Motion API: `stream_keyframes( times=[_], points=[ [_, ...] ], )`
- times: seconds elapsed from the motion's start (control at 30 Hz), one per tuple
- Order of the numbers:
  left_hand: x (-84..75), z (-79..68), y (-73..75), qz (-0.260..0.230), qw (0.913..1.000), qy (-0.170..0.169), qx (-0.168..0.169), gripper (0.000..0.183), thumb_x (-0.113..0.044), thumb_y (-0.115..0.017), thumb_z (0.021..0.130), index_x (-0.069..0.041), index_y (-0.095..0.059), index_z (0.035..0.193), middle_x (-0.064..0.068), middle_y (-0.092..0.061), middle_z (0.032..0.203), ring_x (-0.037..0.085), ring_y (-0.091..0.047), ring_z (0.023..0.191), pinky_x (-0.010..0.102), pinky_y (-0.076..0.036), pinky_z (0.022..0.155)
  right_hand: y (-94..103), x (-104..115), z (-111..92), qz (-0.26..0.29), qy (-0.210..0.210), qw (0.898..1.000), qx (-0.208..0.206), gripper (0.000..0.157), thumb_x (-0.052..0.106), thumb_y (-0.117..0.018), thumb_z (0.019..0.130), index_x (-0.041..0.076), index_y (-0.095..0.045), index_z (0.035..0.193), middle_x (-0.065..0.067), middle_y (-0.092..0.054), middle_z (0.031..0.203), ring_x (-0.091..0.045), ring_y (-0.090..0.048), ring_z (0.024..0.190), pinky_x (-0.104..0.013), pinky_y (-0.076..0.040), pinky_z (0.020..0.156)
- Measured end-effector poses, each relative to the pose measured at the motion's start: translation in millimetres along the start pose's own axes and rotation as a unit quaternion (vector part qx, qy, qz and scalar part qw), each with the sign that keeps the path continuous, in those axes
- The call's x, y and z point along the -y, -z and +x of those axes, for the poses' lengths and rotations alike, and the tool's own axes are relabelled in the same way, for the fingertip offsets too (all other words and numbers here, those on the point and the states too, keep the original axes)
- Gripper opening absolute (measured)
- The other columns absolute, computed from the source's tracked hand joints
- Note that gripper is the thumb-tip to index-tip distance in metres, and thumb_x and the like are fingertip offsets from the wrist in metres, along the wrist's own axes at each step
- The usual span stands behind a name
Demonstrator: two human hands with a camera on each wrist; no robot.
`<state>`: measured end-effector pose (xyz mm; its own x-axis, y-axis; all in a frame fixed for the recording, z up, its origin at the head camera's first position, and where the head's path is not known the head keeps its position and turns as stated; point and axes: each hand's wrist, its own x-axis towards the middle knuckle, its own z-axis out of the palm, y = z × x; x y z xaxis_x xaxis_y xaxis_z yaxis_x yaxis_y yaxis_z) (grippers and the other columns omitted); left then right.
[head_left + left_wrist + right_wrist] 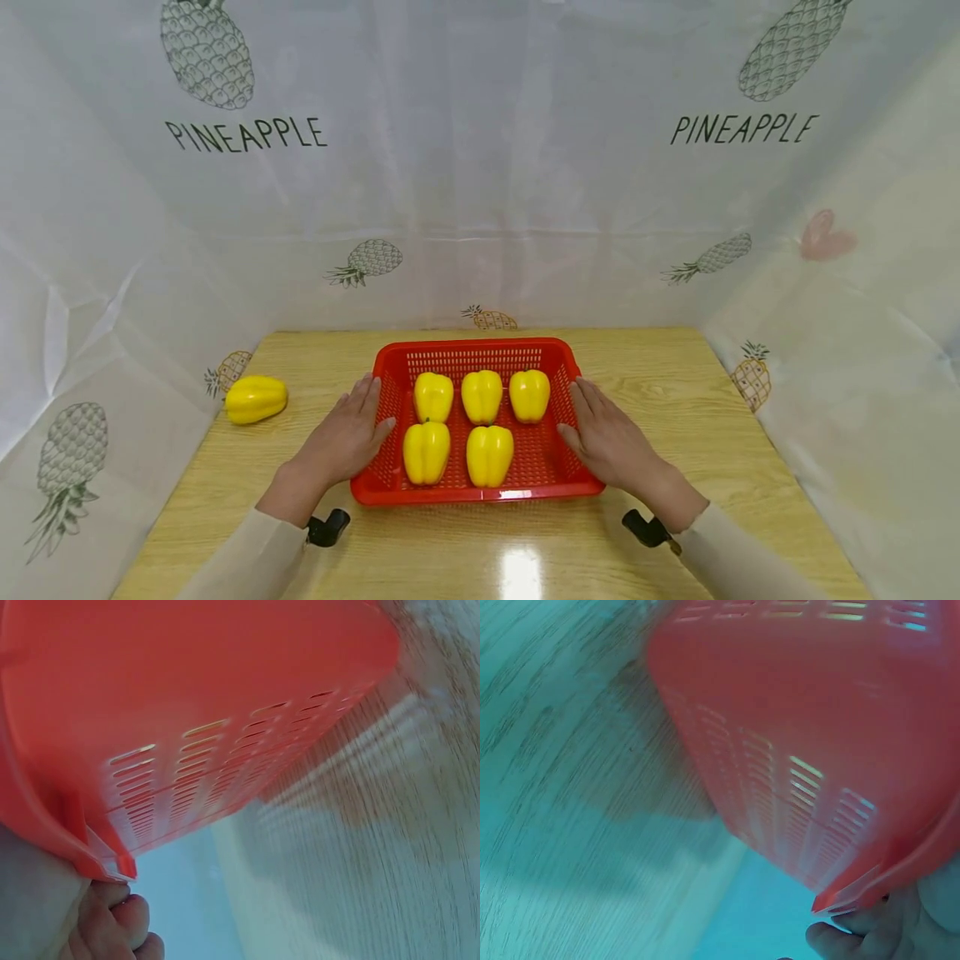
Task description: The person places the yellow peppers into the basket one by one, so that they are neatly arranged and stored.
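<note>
A red plastic basket (480, 496) with slotted walls is in the middle of the wooden table. It holds several yellow bell peppers (490, 456), three in a back row and two in front. My left hand (341, 437) grips the basket's left rim, its thumb over the edge and its fingers along the side. On the opposite rim, my right hand (611, 433) holds on in the same way. Both wrist views show the basket's outer wall (195, 675) close up, with fingertips (836, 941) just past the rim in the right one.
Another yellow bell pepper (256, 399) lies on its side near the table's left edge. White curtains (480, 183) printed with pineapples stand along the back and both sides. The wooden tabletop (660, 375) extends to both sides of the basket.
</note>
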<state>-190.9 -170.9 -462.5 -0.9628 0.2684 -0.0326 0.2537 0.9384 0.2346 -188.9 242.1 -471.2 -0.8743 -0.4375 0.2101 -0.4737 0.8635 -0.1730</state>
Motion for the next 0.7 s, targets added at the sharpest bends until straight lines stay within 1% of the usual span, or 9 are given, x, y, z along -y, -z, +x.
stream_keyframes(
  times=[0.17,0.27,0.33,0.5,0.6,0.7],
  points=[
    [-0.4,-1.4,2.4,-0.019,0.9998,-0.002,0.003,0.077,-0.035,-0.051,0.111,0.009,-0.016,0.165,0.03,-0.017,0.172,0.048,-0.02,0.16,0.063,-0.02,0.129,-0.7,-3.8,-1.6,0.037,-0.014,0.999,0.022,0.069,0.026,-0.057,0.108,-0.018,-0.033,0.156,-0.037,-0.029,0.166,-0.052,-0.032,0.154,-0.063,-0.039,0.12],
    [0.4,-1.1,1.7,-0.031,0.9995,-0.003,0.004,0.077,-0.035,-0.05,0.112,0.009,-0.016,0.165,0.029,-0.016,0.173,0.047,-0.019,0.16,0.062,-0.02,0.129,-3.1,-7.1,-3.0,0.049,-0.019,0.998,0.031,0.069,0.024,-0.053,0.108,-0.017,-0.029,0.158,-0.034,-0.024,0.169,-0.05,-0.029,0.156,-0.063,-0.038,0.121],
    [1.4,-0.9,0.8,-0.041,0.9992,-0.004,0.002,0.076,-0.035,-0.05,0.112,0.008,-0.016,0.165,0.029,-0.015,0.173,0.047,-0.018,0.16,0.063,-0.02,0.129,-5.1,-8.7,-3.5,0.049,-0.021,0.998,0.034,0.069,0.025,-0.051,0.109,-0.016,-0.028,0.159,-0.033,-0.023,0.17,-0.049,-0.028,0.157,-0.062,-0.037,0.122],
    [4.3,-0.5,-1.4,-0.069,0.9976,0.001,0.0,0.078,-0.037,-0.05,0.112,0.006,-0.015,0.166,0.028,-0.013,0.174,0.047,-0.017,0.16,0.064,-0.02,0.128,-7.7,-9.4,-2.9,0.041,-0.021,0.999,0.03,0.069,0.025,-0.051,0.108,-0.016,-0.03,0.158,-0.032,-0.025,0.169,-0.049,-0.028,0.157,-0.061,-0.034,0.125],
    [6.3,0.3,-2.9,-0.078,0.9969,0.005,0.004,0.079,-0.039,-0.05,0.112,0.004,-0.012,0.167,0.027,-0.011,0.175,0.047,-0.016,0.161,0.063,-0.02,0.128,-7.7,-8.7,-2.1,0.036,-0.024,0.999,0.031,0.069,0.024,-0.052,0.107,-0.016,-0.03,0.158,-0.033,-0.025,0.169,-0.049,-0.028,0.157,-0.061,-0.033,0.125],
    [6.8,0.6,-3.4,-0.083,0.9965,0.005,-0.001,0.08,-0.039,-0.051,0.111,0.004,-0.012,0.167,0.026,-0.01,0.175,0.047,-0.016,0.161,0.063,-0.02,0.128,-7.2,-7.7,-1.0,0.028,-0.025,0.999,0.034,0.069,0.025,-0.052,0.107,-0.017,-0.031,0.158,-0.033,-0.026,0.169,-0.049,-0.028,0.157,-0.06,-0.033,0.125]
  ],
)
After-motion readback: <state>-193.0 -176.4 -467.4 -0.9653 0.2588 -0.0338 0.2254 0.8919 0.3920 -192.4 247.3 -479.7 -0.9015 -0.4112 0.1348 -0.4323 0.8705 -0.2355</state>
